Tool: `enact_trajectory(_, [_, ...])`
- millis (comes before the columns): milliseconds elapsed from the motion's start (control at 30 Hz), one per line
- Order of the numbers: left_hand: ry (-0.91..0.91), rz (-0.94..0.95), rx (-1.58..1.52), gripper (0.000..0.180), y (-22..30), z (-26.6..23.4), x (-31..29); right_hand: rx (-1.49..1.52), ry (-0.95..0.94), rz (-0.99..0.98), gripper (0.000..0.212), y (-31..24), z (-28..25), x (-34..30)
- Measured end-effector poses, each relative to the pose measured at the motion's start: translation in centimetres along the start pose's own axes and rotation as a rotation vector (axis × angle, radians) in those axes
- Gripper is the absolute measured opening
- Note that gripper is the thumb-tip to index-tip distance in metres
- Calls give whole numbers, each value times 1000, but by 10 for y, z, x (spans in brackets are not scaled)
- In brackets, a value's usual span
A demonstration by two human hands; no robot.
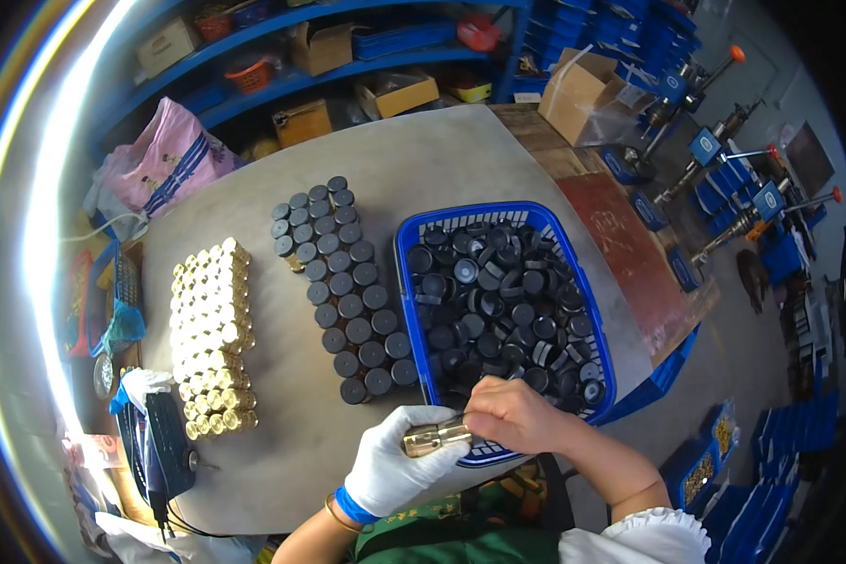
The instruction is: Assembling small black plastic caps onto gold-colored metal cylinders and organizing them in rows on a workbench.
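My left hand [393, 462], in a white glove with a blue cuff, is closed round a shiny brass cylindrical fitting [435, 437], which lies about level. My bare right hand [515, 414] is closed at the fitting's right end; whatever its fingers pinch there is hidden. Both hands are at the near edge of the table, by the front corner of a blue plastic basket [406, 282] heaped with round black caps [489, 315]. Left of the basket stand rows of black-capped pieces [350, 305]. Farther left, brass fittings [211, 329] are grouped in close rows.
A corded power tool [155, 451] lies at the table's left edge. Behind it sits a pink bag [174, 155]. Blue shelves [357, 66] with boxes line the back. Lever presses [705, 146] and a cardboard box [587, 99] stand at the right. Blue bins [700, 470] hold small brass parts.
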State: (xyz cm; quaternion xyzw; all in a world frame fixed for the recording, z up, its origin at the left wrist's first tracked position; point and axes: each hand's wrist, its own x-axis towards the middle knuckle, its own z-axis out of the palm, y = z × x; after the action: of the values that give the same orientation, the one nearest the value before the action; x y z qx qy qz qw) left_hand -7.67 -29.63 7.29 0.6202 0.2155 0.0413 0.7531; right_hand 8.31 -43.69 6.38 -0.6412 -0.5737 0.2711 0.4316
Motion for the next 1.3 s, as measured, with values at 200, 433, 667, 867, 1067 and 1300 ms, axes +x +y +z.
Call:
enact_trajectory(200, [78,230,146,42,-7,5,5,-667,359,254,46,7,-24,15])
enact_trajectory(433, [130,347,250,62,-1,2,9,-1158,288,629,42,56,-51,15])
enact_trajectory(667, [180,-26,-328,29,-7,-10,13,-1135,316,633,30,52,-52,21])
enact_trajectory(867, [160,42,-491,18,-19,-9,16,-925,487,309,16,51,-51,12])
enact_trajectory(1067, [170,-47,-514,19,-20,-10,16,-741,489,401,21,55,-54,6])
enact_trajectory(1300, [161,-70,-498,20,-13,-3,17,-668,400,377,27,53,-51,14])
